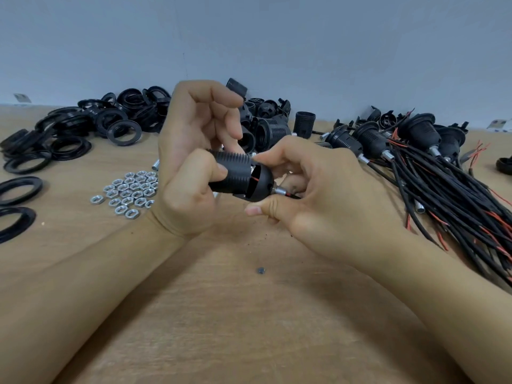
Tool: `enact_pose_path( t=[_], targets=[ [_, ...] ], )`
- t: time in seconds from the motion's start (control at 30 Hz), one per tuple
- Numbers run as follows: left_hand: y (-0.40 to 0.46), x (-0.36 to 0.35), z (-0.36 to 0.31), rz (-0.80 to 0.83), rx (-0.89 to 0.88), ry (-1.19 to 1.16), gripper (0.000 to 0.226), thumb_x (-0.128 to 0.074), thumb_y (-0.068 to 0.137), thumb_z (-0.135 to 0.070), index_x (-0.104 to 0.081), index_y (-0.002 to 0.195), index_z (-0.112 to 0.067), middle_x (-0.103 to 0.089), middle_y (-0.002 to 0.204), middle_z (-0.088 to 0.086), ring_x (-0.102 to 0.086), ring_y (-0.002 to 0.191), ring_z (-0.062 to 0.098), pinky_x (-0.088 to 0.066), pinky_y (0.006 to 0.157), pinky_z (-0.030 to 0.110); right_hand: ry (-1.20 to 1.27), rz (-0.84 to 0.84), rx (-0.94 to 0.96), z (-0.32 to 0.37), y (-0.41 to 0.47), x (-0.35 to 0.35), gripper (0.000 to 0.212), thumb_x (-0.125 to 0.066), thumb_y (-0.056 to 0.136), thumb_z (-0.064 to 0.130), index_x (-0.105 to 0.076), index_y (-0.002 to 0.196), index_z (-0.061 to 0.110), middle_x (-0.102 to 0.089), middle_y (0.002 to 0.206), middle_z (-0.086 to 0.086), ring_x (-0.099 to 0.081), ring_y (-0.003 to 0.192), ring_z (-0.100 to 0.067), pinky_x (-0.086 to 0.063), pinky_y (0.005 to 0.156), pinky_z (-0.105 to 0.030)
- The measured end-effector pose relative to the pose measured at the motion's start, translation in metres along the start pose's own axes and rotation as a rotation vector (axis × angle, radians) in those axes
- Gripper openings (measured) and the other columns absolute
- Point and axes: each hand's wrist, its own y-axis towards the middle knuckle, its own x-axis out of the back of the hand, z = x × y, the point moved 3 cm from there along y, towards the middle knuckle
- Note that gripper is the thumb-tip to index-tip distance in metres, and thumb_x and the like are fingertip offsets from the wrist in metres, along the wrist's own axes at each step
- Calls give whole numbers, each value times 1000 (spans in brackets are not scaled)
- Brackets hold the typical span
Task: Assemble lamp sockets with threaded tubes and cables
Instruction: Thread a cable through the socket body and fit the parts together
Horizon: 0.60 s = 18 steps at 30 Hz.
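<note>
Both hands grip one socket at mid-frame: the left hand (191, 173) wraps the ribbed shell (232, 173), the right hand (313, 195) pinches the cap (261, 184) with its tube (280, 191). Cap and shell look not yet closed. Finished sockets (388, 139) lie at right; nuts (130, 192) and rings (83, 126) wait on the counter (249, 328).

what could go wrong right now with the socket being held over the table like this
1. A red wire shows in the gap between the threaded socket body and the dome cap; closing the two parts could pinch it.
2. The left hand grips the body and the right hand holds the cap end near the metal tube; a slip might drop it onto the loose nuts and scatter them.
</note>
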Motion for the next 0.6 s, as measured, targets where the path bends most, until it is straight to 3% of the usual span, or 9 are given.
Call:
enact_pose_path(
  t=[0.1, 0.2, 0.3, 0.4, 0.43, 0.53, 0.6],
  targets=[
    [0, -1, -6, 38, -66, 9, 54, -41, 52, -15, -44, 106, -13, -44, 86, 8, -38, 72, 27, -38, 65, 32, -44, -26, 46, 1, -1, 0, 40, -85, 74, 23, -63, 107, 16, -69, 67, -3, -64, 62, -25, -47, 61, -34],
    [-2, -3, -12, 63, -195, 124, 44, -43, 64, -8, -43, 108, -12, -44, 87, 12, -42, 73, 30, -39, 65, 37, -28, -61, 105, 1, -1, -2, 37, -84, 74, 12, -61, 103, 10, -70, 79, 10, -66, 72, -17, -49, 64, -27],
    [-3, -4, -10, 15, -269, 252, 33, -43, 81, 1, -41, 111, -13, -48, 92, 13, -48, 73, 30, -42, 67, 40, 13, -76, 173, -3, -1, -2, 34, -79, 76, 5, -57, 102, 6, -71, 89, 2, -69, 80, -19, -54, 66, -32],
    [-3, -5, -3, 2, -199, 341, 28, -44, 89, -9, -40, 116, -11, -52, 100, 17, -54, 79, 31, -46, 73, 39, -12, -107, 228, -5, 2, 0, 34, -78, 75, -1, -57, 101, 4, -68, 93, -4, -67, 85, -17, -55, 71, -20],
    [-2, -4, -1, -20, -141, 379, 27, -43, 92, -17, -40, 118, -11, -56, 100, 14, -57, 79, 29, -47, 73, 37, -25, -108, 234, -6, 3, 1, 34, -79, 74, 0, -58, 101, 4, -68, 94, -4, -67, 85, -19, -56, 72, -23],
    [-2, 0, 9, -88, 57, 441, 30, -30, 102, -36, -47, 115, -15, -60, 72, 5, -55, 55, 16, -41, 53, 29, -81, -99, 221, -9, 4, 3, 35, -82, 76, 12, -58, 100, 8, -67, 92, -1, -64, 76, -17, -51, 69, -33],
    [-3, 3, 14, -108, 84, 467, 26, -29, 105, -31, -50, 112, -16, -52, 61, 7, -48, 48, 13, -36, 49, 26, -66, -79, 183, -10, 4, 2, 36, -82, 77, 15, -56, 101, 12, -68, 95, 3, -64, 76, -13, -50, 67, -29]
  ],
)
